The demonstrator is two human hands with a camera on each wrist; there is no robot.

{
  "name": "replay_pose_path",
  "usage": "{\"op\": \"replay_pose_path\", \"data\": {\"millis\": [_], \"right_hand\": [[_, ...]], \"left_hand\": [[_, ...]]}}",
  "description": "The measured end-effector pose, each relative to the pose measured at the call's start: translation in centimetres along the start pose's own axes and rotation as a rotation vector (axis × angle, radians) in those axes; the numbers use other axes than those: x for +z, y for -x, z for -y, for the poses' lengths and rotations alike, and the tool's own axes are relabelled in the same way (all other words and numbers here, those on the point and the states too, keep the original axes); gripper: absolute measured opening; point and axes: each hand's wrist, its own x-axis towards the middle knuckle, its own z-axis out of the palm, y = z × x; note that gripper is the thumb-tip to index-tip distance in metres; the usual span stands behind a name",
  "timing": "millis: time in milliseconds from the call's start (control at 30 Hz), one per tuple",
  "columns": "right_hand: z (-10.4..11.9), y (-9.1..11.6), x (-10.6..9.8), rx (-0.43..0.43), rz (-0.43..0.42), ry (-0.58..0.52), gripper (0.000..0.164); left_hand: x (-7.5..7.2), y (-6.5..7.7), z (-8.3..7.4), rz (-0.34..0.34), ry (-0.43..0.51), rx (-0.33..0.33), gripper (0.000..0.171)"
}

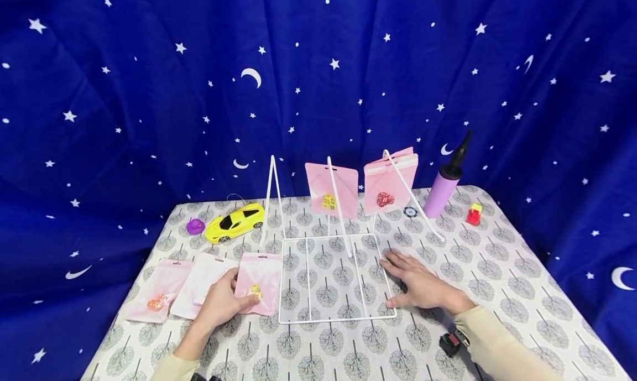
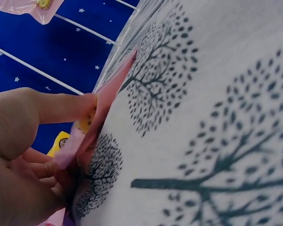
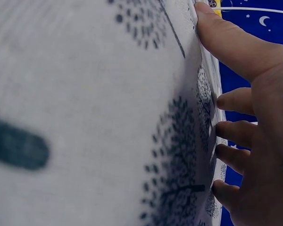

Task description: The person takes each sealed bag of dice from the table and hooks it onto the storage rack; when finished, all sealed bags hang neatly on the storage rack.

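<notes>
My left hand (image 1: 221,298) pinches a pink zip pouch (image 1: 264,265) with yellow dice inside, thumb on its front and fingers behind its left edge. In the left wrist view the thumb (image 2: 61,107) presses near the dice, and the pouch (image 2: 114,84) leans over the cloth. Just to its right stands a white wire rack (image 1: 338,319) with upright prongs. My right hand (image 1: 420,284) rests at the right side of the rack base, fingers spread; the right wrist view shows the fingertips (image 3: 221,127) against the cloth.
Pink pouches hang on the middle prong (image 1: 318,176) and right prong (image 1: 380,176). Left of my left hand lie a whitish pouch (image 1: 199,270) and a pink pouch (image 1: 161,281). Behind are a yellow toy car (image 1: 236,223), purple toy (image 1: 195,226), purple pump (image 1: 441,193) and red-yellow toy (image 1: 474,214).
</notes>
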Motion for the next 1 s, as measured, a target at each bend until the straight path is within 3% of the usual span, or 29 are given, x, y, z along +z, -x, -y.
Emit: {"op": "replay_pose_path", "data": {"millis": [200,467,700,833,1000], "right_hand": [[0.1,0.0,0.0,0.001,0.005,-0.014,0.103],[0.2,0.0,-0.2,0.001,0.004,-0.029,0.102],[0.0,0.0,-0.2,-0.005,0.005,-0.028,0.102],[0.1,0.0,-0.3,-0.004,0.005,-0.031,0.102],[0.1,-0.1,-0.3,-0.002,0.011,-0.034,0.102]], "left_hand": [[-0.3,0.6,0.0,-0.033,0.086,-0.046,0.101],[-0.7,2.0,0.4,-0.015,0.334,-0.038,0.096],[-1.2,3.3,-0.1,0.067,0.541,0.012,0.091],[-1.7,4.2,-1.5,0.115,0.561,0.053,0.090],[-1.9,5.3,-3.4,0.162,0.565,0.200,0.087]]}}
